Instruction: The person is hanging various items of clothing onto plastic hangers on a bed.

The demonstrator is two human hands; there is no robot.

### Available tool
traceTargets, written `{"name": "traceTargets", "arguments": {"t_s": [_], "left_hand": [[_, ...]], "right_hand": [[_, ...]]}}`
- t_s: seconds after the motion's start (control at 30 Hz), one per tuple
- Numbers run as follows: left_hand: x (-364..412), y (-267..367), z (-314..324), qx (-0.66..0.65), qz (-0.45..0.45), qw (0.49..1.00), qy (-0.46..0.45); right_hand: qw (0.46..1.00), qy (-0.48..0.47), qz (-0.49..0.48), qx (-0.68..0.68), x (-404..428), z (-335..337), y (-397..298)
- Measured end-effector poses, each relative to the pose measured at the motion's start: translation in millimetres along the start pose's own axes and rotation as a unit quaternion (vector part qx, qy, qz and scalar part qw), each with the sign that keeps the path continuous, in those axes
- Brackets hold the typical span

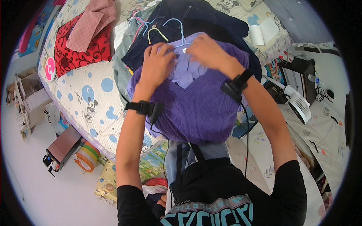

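A purple cable-knit V-neck garment [198,113] with a lavender collared layer [188,70] inside it spreads before me over the bed's edge. A light-blue hanger [181,31] sits at the neck, its hook standing out above the collar. My left hand [159,63] has its fingers curled at the left side of the neckline. Opposite it, my right hand [208,53] pinches the collar near the hanger and a small white label [185,50]. Motion blurs the fingertips of both hands. Dark denim clothing [181,14] lies just beyond the garment.
More hangers, one yellow [155,32], lie on the denim. At left on the bed [99,82] are a red patterned cushion [84,42] and pink clothing [90,25]. A white roll [256,35] lies at upper right. Below it stand a white fan [298,106] and a black cabinet [297,73].
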State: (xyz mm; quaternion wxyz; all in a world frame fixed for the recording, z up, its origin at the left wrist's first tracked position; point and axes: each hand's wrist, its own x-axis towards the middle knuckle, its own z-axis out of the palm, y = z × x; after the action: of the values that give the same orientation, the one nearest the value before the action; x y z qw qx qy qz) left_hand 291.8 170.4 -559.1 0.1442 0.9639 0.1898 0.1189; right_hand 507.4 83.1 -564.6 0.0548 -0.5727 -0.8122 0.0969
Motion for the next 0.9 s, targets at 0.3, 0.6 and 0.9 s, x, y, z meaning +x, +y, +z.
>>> {"name": "traceTargets", "arguments": {"t_s": [0.3, 0.6, 0.9], "left_hand": [[-5.1, -13.6, 10.8, -0.073, -0.207, 0.964, 0.149], [-47.0, -22.7, 1.7, -0.091, -0.198, 0.971, -0.095], [-93.9, 37.4, -25.4, -0.109, -0.22, 0.969, -0.033]], "right_hand": [[0.909, 0.315, 0.267, 0.062, -91.2, -25.3, 28.8], [0.798, 0.24, 0.498, 0.24, -286.9, 45.5, -46.2], [0.951, 0.268, 0.151, 0.034, -103.0, -17.7, 24.8]]}}
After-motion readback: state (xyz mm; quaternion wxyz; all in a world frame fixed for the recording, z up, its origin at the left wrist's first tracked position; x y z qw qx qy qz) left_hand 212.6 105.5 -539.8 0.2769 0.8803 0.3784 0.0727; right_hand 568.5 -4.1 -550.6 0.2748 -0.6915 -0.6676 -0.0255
